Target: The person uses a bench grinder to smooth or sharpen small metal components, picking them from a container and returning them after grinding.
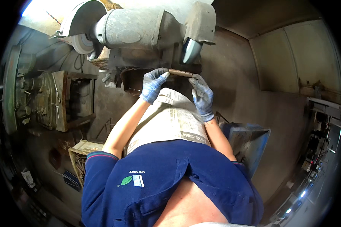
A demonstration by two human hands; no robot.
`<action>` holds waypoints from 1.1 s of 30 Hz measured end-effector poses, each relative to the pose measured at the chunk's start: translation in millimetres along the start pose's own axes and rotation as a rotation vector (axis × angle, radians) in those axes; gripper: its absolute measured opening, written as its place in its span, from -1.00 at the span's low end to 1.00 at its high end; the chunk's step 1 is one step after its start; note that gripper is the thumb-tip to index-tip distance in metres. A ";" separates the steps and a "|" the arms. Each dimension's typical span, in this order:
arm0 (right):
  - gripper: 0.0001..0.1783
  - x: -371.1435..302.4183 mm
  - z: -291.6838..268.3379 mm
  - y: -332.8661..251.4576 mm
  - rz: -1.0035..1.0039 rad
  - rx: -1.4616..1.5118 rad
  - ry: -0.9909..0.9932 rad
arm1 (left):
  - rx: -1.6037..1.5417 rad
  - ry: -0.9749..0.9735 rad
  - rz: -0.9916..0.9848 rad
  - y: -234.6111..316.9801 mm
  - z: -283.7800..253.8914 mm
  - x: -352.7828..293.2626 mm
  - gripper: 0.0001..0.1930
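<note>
A slim brown bar with a row of small holes along it (180,73) is held level between my two gloved hands. My left hand (153,84), in a blue and grey work glove, pinches its left end. At the right end, my right hand (202,94) grips it in a matching glove. Just beyond the bar stands a grey bench grinder (130,28). Its pale wheel on the right (192,51) is close to my right hand but apart from the bar. Another white wheel (82,44) sits under the left guard.
A newspaper sheet (170,117) covers my lap. At my left are a wooden crate of metal parts (88,145) and a green machine (41,100). To my right stands a blue-grey metal bin (250,145). A dark trough (132,80) lies below the grinder.
</note>
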State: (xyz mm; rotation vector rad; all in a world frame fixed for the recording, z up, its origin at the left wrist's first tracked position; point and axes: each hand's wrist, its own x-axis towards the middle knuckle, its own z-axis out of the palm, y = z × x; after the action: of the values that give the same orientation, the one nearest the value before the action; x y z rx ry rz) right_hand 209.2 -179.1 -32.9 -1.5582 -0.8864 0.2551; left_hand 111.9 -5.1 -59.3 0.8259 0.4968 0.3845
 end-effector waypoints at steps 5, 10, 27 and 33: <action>-0.55 -19.6 -10.6 -46.6 -0.192 -0.195 0.001 | 0.086 -0.112 -0.037 27.6 14.2 -39.6 -0.81; -0.50 -40.9 -10.6 -66.1 -0.298 -0.270 0.039 | 0.110 -0.181 -0.043 25.4 7.4 -50.3 -0.80; -0.45 -69.6 -28.8 -88.7 -0.212 -0.098 0.187 | 0.305 -0.283 0.175 22.7 51.1 -81.1 -0.83; -0.54 -68.4 -41.2 -83.5 -0.207 -0.119 0.178 | 0.385 -0.254 0.211 20.9 62.4 -85.2 -0.82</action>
State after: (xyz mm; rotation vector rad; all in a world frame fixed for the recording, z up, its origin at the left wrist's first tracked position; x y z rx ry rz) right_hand 156.4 -260.0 30.6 -1.5571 -0.9266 -0.0846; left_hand 74.0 -72.6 15.5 1.2886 0.2480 0.3756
